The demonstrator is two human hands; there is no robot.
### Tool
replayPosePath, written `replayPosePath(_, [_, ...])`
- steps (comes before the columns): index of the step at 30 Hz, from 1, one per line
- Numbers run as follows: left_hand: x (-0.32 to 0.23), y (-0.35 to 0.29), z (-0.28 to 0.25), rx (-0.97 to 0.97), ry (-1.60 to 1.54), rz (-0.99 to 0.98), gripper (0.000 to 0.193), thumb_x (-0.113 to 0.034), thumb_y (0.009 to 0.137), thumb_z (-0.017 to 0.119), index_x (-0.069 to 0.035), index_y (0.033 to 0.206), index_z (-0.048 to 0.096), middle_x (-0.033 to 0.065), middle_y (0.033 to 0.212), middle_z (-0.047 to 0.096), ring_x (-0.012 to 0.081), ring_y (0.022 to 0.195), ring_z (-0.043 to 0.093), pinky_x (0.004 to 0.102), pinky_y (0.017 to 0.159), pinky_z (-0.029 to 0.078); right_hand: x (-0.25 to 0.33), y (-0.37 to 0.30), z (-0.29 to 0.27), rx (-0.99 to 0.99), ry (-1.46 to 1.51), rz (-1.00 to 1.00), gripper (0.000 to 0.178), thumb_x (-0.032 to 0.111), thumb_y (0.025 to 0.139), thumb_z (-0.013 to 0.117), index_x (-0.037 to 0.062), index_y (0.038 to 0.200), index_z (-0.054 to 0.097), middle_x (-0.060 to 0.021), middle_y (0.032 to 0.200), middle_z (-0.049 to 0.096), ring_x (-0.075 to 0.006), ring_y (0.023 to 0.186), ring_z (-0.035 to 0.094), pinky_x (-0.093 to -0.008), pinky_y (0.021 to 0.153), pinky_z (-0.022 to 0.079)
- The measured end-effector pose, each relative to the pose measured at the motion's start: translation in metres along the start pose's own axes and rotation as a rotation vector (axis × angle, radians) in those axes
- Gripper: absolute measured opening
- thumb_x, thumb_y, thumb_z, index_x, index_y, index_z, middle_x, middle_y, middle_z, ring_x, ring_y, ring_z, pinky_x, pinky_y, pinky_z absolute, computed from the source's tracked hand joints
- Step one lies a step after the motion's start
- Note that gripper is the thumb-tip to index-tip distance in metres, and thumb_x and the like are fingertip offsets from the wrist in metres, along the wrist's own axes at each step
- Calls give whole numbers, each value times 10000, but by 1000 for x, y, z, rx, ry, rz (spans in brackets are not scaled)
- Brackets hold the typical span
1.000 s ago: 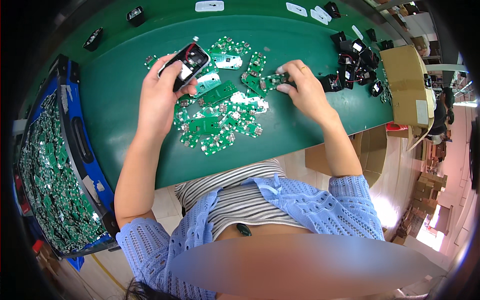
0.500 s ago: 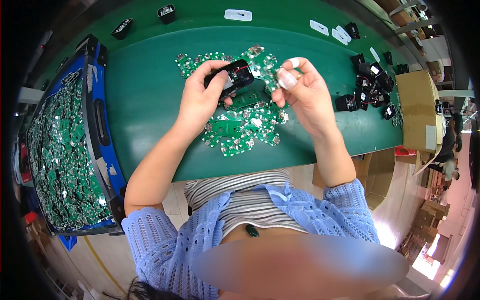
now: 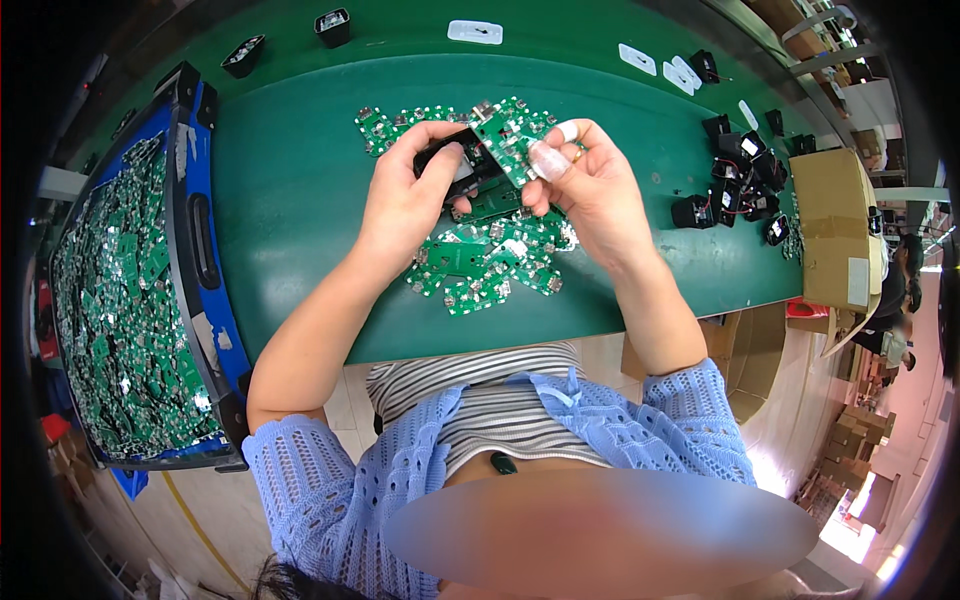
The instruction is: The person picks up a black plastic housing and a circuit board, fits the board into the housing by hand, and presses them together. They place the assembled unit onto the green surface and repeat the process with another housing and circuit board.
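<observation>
Left hand [image 3: 405, 205]: my fingers are closed round a black housing [image 3: 462, 165], raised above the table [image 3: 290, 180].
Right hand [image 3: 590, 190]: my fingers pinch a green circuit board [image 3: 508, 135], touching the housing.
Below: loose boards [image 3: 485, 260] piled.
Left side: blue bin [image 3: 200, 250] full of boards.

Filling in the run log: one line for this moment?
left hand: holds black housing | right hand: holds green circuit board | loose boards on green mat

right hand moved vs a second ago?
Yes. The right hand was resting on the green table beside the loose circuit boards; now it is raised above them, holding a circuit board against the left hand.
</observation>
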State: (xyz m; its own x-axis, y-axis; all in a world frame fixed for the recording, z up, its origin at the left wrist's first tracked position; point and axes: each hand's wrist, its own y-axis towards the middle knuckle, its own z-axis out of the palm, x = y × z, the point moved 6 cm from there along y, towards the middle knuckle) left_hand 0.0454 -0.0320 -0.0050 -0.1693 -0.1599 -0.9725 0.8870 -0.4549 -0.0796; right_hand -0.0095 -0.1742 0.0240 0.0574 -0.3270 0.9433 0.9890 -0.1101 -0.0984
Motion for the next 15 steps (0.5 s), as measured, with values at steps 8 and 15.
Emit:
replayPosePath(8, [-2,-4,9,-39,-146,-19,265,-159,869,534,4,1075,503,44,797,566,113,602,546,229,541,467,-9,0,2,-85,-257,-108,183,53,820,590,22,916,438,-66,728,554,-105,567,561,-214,484,446])
replayPosePath(15, [-1,-7,6,-20,-46,-64,330,-200,836,596,31,1057,513,58,740,580,102,536,557,205,473,463,7,0,8,-134,-619,-524,194,57,790,630,45,981,594,-29,932,482,-62,693,474,-176,551,398])
